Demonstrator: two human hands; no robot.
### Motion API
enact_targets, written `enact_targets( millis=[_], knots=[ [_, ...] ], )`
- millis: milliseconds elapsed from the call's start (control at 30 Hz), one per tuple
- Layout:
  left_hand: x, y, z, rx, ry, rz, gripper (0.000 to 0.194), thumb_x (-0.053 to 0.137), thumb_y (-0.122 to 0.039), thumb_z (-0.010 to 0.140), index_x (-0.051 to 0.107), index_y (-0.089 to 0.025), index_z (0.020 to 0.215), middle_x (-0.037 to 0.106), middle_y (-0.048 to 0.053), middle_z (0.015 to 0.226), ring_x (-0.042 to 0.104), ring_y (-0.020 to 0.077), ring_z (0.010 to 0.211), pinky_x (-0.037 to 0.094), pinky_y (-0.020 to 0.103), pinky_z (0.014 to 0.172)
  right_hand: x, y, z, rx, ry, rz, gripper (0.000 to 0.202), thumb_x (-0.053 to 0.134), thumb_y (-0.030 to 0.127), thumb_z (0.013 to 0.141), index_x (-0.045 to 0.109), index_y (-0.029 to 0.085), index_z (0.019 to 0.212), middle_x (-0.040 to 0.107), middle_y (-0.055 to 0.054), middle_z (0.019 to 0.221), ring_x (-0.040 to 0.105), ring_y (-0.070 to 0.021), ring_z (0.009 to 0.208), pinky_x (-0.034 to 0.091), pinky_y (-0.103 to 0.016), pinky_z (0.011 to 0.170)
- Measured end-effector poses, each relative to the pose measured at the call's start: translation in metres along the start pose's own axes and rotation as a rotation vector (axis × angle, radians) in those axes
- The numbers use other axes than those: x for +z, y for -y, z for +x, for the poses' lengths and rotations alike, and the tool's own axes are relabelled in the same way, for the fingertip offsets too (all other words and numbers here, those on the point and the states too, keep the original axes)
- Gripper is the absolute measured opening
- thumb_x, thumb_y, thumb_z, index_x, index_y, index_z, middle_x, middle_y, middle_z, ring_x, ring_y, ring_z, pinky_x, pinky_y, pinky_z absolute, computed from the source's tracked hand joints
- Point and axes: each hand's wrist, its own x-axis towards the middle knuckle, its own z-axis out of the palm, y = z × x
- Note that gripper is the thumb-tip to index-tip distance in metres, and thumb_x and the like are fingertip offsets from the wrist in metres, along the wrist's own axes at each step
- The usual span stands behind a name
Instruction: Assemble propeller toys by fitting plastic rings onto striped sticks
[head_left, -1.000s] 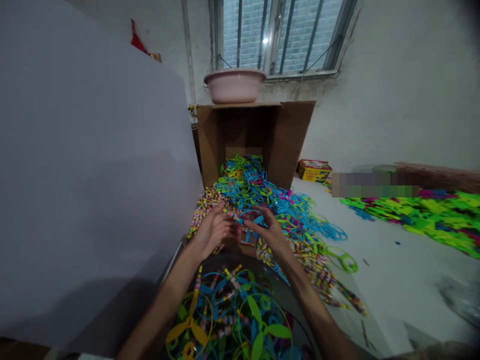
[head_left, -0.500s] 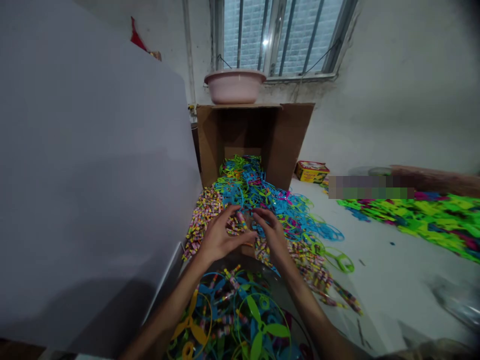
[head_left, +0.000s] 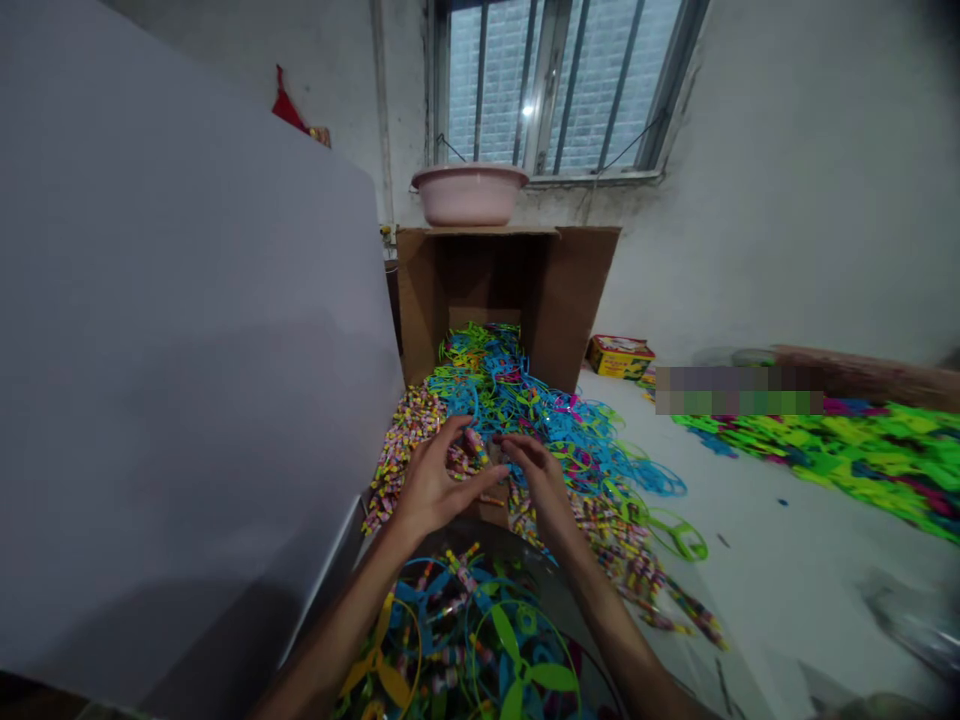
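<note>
My left hand point(head_left: 433, 478) pinches a small striped stick point(head_left: 477, 446) between index finger and thumb. A blue plastic ring point(head_left: 472, 402) shows just past its fingertips; whether it joins the stick I cannot tell. Facing it, my right hand point(head_left: 546, 490) has its fingers bent together, and anything at the tips is too small to make out. Below both forearms, a dark tub point(head_left: 517, 545) holds ringed propellers, such as a green propeller point(head_left: 525, 665) and an orange propeller point(head_left: 382, 670), mixed with striped sticks.
A cardboard box point(head_left: 577, 300) on its side spills blue and green propellers point(head_left: 555, 410). Striped sticks point(head_left: 405, 430) lie in heaps on both sides. A pale panel point(head_left: 187, 350) stands left. Rightward are a yellow box point(head_left: 621, 357) and green flat pieces point(head_left: 847, 440). A pink basin point(head_left: 471, 195) tops the cardboard box.
The view has tilted slightly upward, so the scene sits a little lower. My hands stay in nearly the same pose, with the left still on the striped stick.
</note>
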Motion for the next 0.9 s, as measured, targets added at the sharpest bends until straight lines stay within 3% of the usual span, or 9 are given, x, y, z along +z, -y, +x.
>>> enact_targets(
  millis=[200,333,500,567,600,667,733,833,900],
  knots=[
    [-0.002,-0.007,-0.001,-0.002,0.04,0.055,0.061,0.076,-0.05,0.077,0.055,-0.026,0.129,0.066,0.008,0.128,0.062,0.0273,0.119,0.053,0.04,0.095,-0.003,0.002,0.002,-0.016,-0.019,-0.059,0.028,0.073,0.048,0.071,0.077,0.024,0.085,0.075,-0.006,0.097,0.064,-0.0282,0.1,0.045,-0.04,0.092],
    [-0.01,-0.02,-0.001,0.007,0.209,0.123,0.064,0.073,-0.056,0.077,0.057,-0.029,0.133,0.066,0.004,0.132,0.062,0.0249,0.12,0.048,0.04,0.103,-0.006,0.001,0.003,-0.019,-0.03,-0.048,0.027,0.073,0.048,0.072,0.077,0.024,0.085,0.075,-0.005,0.095,0.064,-0.0271,0.098,0.045,-0.039,0.092],
    [-0.028,-0.039,-0.007,0.139,0.441,0.22,0.045,0.048,-0.06,0.092,0.073,-0.03,0.115,0.078,0.002,0.097,0.072,0.0208,0.088,0.053,0.032,0.08,-0.019,-0.007,0.01,-0.022,-0.172,0.048,0.028,0.071,0.046,0.072,0.076,0.024,0.089,0.074,-0.005,0.109,0.062,-0.026,0.108,0.044,-0.039,0.095],
    [-0.033,-0.041,-0.008,0.204,0.449,0.149,0.054,0.032,-0.057,0.099,0.076,-0.025,0.105,0.076,0.003,0.081,0.07,0.0175,0.074,0.05,0.027,0.069,-0.023,-0.01,0.012,-0.014,-0.187,0.045,0.029,0.07,0.046,0.073,0.076,0.023,0.09,0.073,-0.006,0.111,0.062,-0.0259,0.111,0.044,-0.038,0.095],
    [-0.033,-0.041,-0.007,0.205,0.389,0.14,0.059,0.028,-0.055,0.1,0.077,-0.023,0.102,0.074,0.003,0.074,0.068,0.0165,0.069,0.047,0.025,0.066,-0.025,-0.01,0.013,-0.01,-0.186,0.015,0.031,0.069,0.048,0.073,0.076,0.023,0.09,0.074,-0.007,0.111,0.062,-0.026,0.11,0.045,-0.038,0.094],
    [-0.029,-0.036,0.001,0.149,0.209,0.215,0.059,0.028,-0.053,0.101,0.077,-0.021,0.096,0.069,0.003,0.064,0.064,0.0159,0.061,0.044,0.025,0.065,-0.028,-0.011,0.017,-0.009,-0.169,-0.071,0.035,0.065,0.051,0.074,0.076,0.022,0.091,0.074,-0.008,0.11,0.064,-0.0261,0.107,0.047,-0.037,0.091],
    [-0.019,-0.025,0.016,0.054,0.12,0.3,0.049,0.04,-0.051,0.098,0.075,-0.021,0.083,0.064,0.002,0.059,0.061,0.0167,0.06,0.043,0.026,0.067,-0.032,-0.011,0.025,-0.01,-0.129,-0.163,0.039,0.061,0.053,0.077,0.075,0.021,0.096,0.074,-0.008,0.112,0.065,-0.0255,0.104,0.048,-0.037,0.088],
    [0.008,0.003,0.04,-0.067,0.236,0.269,0.023,0.068,-0.041,0.084,0.072,-0.024,0.069,0.066,0.003,0.064,0.063,0.0202,0.07,0.044,0.027,0.07,-0.039,-0.019,0.045,-0.003,-0.055,-0.335,0.037,0.058,0.049,0.081,0.074,0.021,0.099,0.073,-0.007,0.11,0.066,-0.0238,0.099,0.049,-0.036,0.086],
    [0.029,0.025,0.049,-0.14,0.321,0.247,0.017,0.081,-0.032,0.071,0.069,-0.023,0.064,0.065,0.002,0.064,0.064,0.0207,0.073,0.047,0.027,0.071,-0.043,-0.03,0.056,-0.004,0.01,-0.509,0.029,0.061,0.043,0.081,0.073,0.021,0.096,0.074,-0.007,0.107,0.065,-0.0234,0.1,0.047,-0.037,0.09]
  ],
)
